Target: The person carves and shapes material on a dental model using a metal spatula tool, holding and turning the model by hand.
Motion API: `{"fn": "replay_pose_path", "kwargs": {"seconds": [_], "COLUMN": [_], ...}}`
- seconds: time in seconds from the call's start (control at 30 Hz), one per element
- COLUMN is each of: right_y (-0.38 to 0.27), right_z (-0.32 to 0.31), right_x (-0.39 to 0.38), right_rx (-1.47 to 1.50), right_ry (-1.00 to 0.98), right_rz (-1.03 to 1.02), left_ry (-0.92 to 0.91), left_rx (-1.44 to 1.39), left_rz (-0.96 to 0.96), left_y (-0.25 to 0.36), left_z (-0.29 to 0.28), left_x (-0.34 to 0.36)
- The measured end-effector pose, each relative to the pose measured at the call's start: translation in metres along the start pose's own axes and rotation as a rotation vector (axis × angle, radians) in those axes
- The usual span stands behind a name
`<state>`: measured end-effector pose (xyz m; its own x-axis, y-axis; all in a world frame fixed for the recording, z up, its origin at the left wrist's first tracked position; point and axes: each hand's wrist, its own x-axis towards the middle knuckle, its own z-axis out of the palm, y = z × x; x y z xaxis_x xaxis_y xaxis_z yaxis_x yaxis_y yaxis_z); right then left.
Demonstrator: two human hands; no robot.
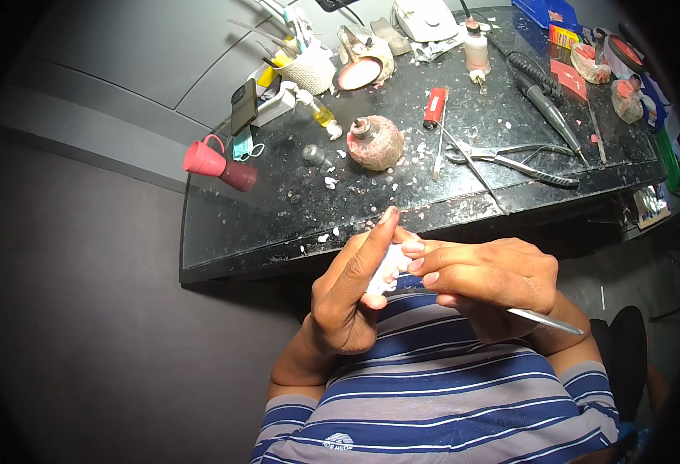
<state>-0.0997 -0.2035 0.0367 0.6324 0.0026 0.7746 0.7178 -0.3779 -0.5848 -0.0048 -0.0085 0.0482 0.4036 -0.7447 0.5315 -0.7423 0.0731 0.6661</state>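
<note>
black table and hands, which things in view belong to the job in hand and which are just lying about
In use:
- small white piece, in the left hand
- slim metal tool, in the right hand

Seemingly just lying about:
- pink cup
- phone
- red lighter
- pliers, untouched now

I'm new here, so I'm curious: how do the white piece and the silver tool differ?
The white piece is chunky; the tool is slender. The left hand holds the white piece, the right hand the tool. Both are partly covered by the hands.
</note>
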Motion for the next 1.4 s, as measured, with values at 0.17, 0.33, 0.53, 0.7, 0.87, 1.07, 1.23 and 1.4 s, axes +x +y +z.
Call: {"fn": "replay_pose_path", "kwargs": {"seconds": [0.17,0.33,0.53,0.7,0.87,1.07,1.23,1.4], "right_y": [-0.003,-0.003,0.0,0.014,0.018,0.011,0.004,0.003], "right_z": [0.001,0.001,-0.005,-0.012,-0.008,0.006,0.008,0.009], "right_x": [0.0,0.0,0.001,-0.004,-0.014,-0.01,-0.004,-0.006], "right_rx": [-0.003,0.015,0.073,0.203,0.322,-0.051,-0.089,-0.108], "right_ry": [0.014,0.026,0.026,0.212,0.34,0.253,0.057,0.003], "right_rz": [0.038,0.075,0.121,0.031,-0.033,-0.035,-0.121,-0.169], "left_ry": [-0.009,0.089,0.01,0.118,0.255,0.29,0.309,0.275], "left_rx": [-0.003,0.038,-0.03,-0.108,-0.201,-0.219,-0.088,-0.094], "left_rz": [0.015,-0.059,0.032,0.002,0.084,0.052,0.018,0.099], "left_y": [-0.001,0.001,-0.009,-0.013,-0.023,-0.024,-0.022,-0.027], "left_z": [0.0,0.008,0.002,0.011,0.023,0.034,0.035,0.034], "left_x": [0.0,-0.001,-0.003,-0.001,-0.001,-0.005,-0.01,-0.009]}}
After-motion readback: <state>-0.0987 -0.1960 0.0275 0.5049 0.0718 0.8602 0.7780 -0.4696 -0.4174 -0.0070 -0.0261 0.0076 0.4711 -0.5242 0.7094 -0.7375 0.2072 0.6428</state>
